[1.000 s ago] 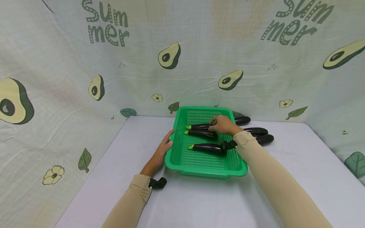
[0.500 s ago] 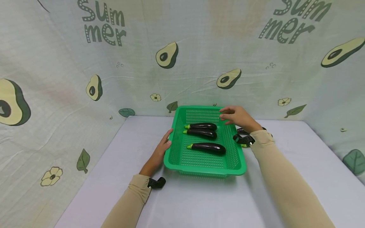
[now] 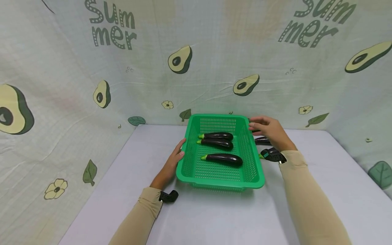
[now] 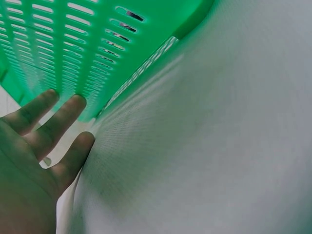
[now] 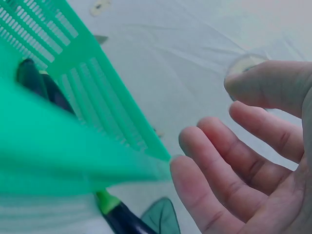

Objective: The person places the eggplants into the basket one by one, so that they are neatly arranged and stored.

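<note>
A green slotted basket (image 3: 256, 178) sits mid-table with three dark eggplants inside: two side by side at the back (image 3: 216, 135) (image 3: 216, 143) and one nearer the front (image 3: 223, 158). My left hand (image 3: 175, 159) rests with straight fingers (image 4: 58, 117) against the basket's left wall (image 4: 73, 53). My right hand (image 3: 267, 128) hovers empty, fingers relaxed, over the basket's far right corner (image 5: 146, 141); its fingers (image 5: 229, 161) hold nothing. More eggplants lie on the table right of the basket (image 3: 262, 140), mostly hidden by my right hand and wrist; one green stem end (image 5: 109, 202) shows below the rim.
The white table (image 3: 214, 217) is closed in by an avocado-print cloth backdrop (image 3: 196, 68) at the back and on both sides. Black camera mounts sit on both wrists (image 3: 169, 196) (image 3: 273, 155).
My right hand let go of the back eggplant in the basket, rose, and moved right past the basket's far right corner. The left hand stayed on the left wall.
</note>
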Tool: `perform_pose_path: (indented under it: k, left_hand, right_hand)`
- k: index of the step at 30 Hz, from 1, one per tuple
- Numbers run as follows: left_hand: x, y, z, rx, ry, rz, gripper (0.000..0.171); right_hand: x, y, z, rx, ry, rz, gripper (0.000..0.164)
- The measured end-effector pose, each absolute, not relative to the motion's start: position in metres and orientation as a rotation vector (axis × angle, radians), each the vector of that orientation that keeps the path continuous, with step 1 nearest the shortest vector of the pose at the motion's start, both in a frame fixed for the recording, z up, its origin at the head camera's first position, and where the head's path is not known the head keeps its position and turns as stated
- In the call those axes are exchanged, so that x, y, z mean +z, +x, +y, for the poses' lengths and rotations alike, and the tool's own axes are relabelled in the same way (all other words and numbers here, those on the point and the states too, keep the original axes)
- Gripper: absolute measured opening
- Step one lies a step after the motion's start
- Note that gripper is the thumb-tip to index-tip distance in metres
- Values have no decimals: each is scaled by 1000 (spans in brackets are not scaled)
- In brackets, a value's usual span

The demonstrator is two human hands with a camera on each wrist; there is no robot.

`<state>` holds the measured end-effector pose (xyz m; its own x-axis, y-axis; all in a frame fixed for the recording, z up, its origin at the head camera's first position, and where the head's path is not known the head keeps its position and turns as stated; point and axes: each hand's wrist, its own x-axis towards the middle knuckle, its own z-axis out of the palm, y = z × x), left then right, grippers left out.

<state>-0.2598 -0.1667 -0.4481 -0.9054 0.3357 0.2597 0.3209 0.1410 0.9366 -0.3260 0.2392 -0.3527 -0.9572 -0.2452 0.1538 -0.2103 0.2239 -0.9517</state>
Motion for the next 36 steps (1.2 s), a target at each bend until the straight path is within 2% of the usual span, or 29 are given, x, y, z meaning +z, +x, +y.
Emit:
perform_pose_path:
  k: [7, 16, 28, 36]
  left_hand:
    - [-426, -247, -164, 1913, 676, 2346, 59]
    - [-453, -261, -168, 1955, 677, 2372, 58]
    - [-454, -261, -166, 1943, 686, 2387, 57]
    - [-454, -261, -166, 1966, 660, 2365, 59]
  right_hand:
    - [-366, -318, 258, -1921, -345, 2505, 53]
    - [-386, -311, 269, -1946, -363, 2481, 51]
    - [-397, -305, 285, -2063, -372, 2504, 42]
    - [-404, -303, 311, -1982, -227, 2649, 43]
